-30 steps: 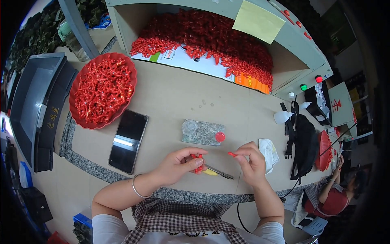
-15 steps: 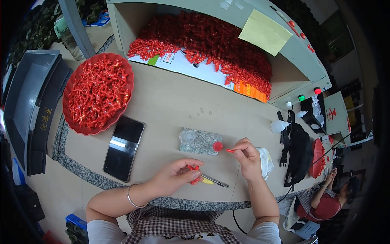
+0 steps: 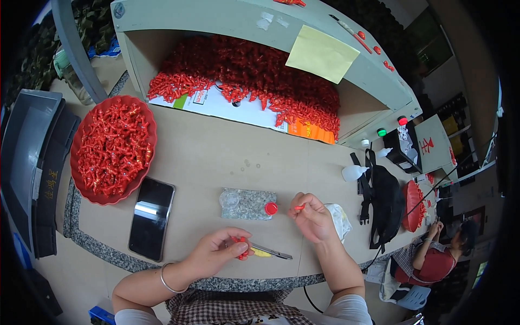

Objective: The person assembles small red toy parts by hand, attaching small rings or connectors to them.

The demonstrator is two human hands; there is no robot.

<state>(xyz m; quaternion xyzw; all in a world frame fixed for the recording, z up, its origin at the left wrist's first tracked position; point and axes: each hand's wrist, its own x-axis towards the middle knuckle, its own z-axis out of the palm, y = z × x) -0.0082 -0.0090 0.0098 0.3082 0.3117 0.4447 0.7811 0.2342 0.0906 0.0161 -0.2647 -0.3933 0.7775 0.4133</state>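
Note:
My left hand [image 3: 219,250] is closed on a small glossy red plastic piece [image 3: 241,249] near the table's front edge. Its exact shape is partly covered by my fingers. Right beside it is a pair of metal tweezers [image 3: 276,253] with a yellow part; whether my fingers touch it, I cannot tell. My right hand [image 3: 315,221] pinches a smaller red piece [image 3: 299,207] above the table. Between and beyond my hands lies a speckled grey stone slab [image 3: 249,205]. On it are a clear round dish [image 3: 230,201] and a little red cap [image 3: 271,208].
At left are a scalloped red bowl [image 3: 153,135] of red pieces, a black phone [image 3: 152,216] and grey trays [image 3: 27,151]. A shelf [image 3: 374,103] heaped with red pieces spans the back. At right are a white bottle [image 3: 354,173], a black bag [image 3: 385,200] and another seated person [image 3: 433,262].
The whole view has shifted, so the table things sit lower and further left. My right hand has drawn slightly away from the red cap and turned, still pinching its piece. My left hand keeps its hold.

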